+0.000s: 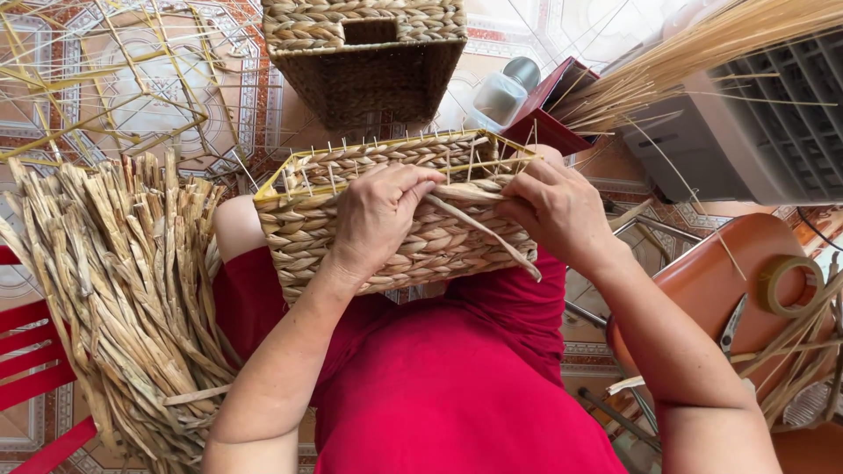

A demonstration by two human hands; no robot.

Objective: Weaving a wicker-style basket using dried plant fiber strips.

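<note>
Basket (395,237) walls mostly woven, top rows left — left hand (378,215) pinching fibre strand (479,230), right hand (558,211) gripping rim at 3 o'clock.

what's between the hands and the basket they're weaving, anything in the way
Nothing visible. The left hand and right hand both rest directly on the basket wall near its rim, pinching the strand that runs between them. The loose straw bundle lies off to the left, apart.

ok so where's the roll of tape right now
In the head view, the roll of tape lies at the far right on the orange-brown stool, beside loose straw stalks and to the right of the person's right hand.
</note>
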